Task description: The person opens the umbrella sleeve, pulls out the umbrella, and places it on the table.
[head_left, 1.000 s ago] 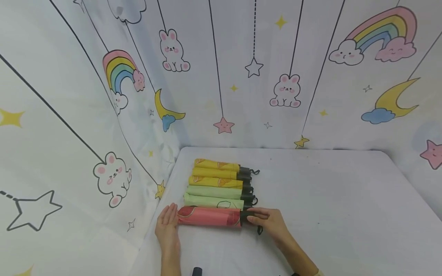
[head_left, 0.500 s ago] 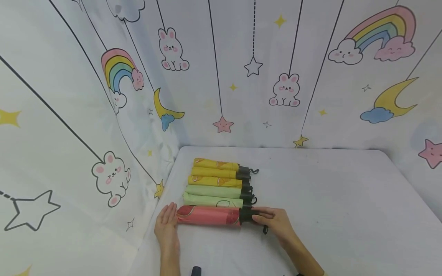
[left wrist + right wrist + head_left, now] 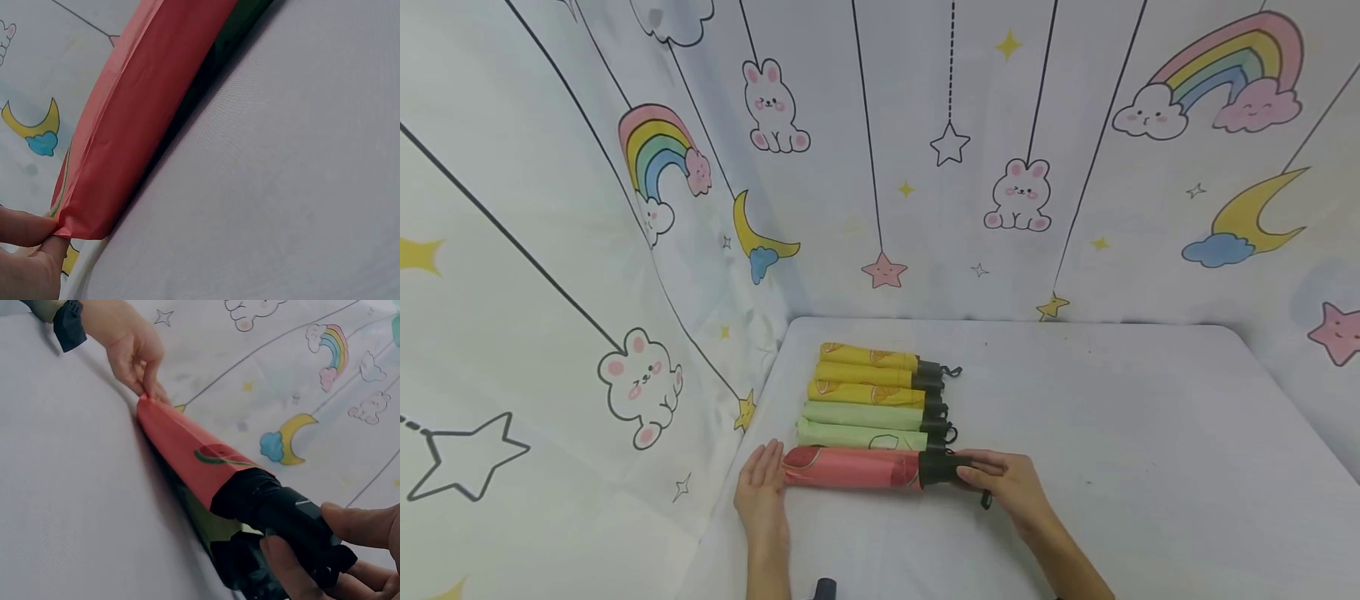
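A folded umbrella in a red sleeve (image 3: 850, 468) with a watermelon print lies crosswise at the front of a row of umbrellas. In the left wrist view, the thumb and fingers of my left hand (image 3: 762, 496) pinch the tip of the red sleeve. My right hand (image 3: 1011, 487) grips the end of the black handle (image 3: 284, 515), thumb on one side and fingers on the other. A dark wrist loop (image 3: 986, 499) hangs below that hand. Past the sleeve's mouth, a long stretch of black handle shows. The umbrella's body is hidden inside the sleeve.
Behind lie two light green umbrellas (image 3: 861, 415) and three yellow ones (image 3: 865, 377), side by side, black handles to the right. A dark rounded object (image 3: 825, 589) pokes in at the bottom edge. Printed cloth walls (image 3: 940, 242) stand behind and left of the white table (image 3: 1112, 433).
My right hand has moved right with the handle, and more black handle now shows outside the sleeve. My left hand stays at the sleeve's left end.
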The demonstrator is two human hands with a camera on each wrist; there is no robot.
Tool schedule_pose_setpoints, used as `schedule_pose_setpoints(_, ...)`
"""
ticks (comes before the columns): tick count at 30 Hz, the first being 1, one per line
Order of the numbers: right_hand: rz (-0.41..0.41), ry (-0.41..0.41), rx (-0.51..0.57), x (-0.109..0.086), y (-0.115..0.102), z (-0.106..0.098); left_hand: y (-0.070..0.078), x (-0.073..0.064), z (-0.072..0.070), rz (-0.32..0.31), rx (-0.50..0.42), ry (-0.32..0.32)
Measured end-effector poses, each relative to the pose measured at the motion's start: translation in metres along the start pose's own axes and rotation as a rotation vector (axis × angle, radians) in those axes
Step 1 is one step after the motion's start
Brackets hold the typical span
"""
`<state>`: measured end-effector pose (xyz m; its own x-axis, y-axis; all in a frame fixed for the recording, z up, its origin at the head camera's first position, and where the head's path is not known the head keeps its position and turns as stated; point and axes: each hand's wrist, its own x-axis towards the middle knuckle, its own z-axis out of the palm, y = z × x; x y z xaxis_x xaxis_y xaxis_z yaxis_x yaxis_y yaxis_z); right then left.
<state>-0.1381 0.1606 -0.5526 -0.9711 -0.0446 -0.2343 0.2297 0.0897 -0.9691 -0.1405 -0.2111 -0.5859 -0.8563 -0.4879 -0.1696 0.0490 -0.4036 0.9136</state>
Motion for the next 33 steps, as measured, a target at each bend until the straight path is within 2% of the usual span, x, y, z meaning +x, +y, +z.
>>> schedule_pose_setpoints(18, 0.046, 0.056, 0.005, -0.008, -0.002, -0.014, 0.001, 0.000, 0.000, 0.003, 0.007, -0.006)
schedule_pose_setpoints(33, 0.036, 0.028, 0.095, -0.017, 0.002, -0.030, 0.003, -0.001, 0.000, -0.011, -0.002, -0.003)
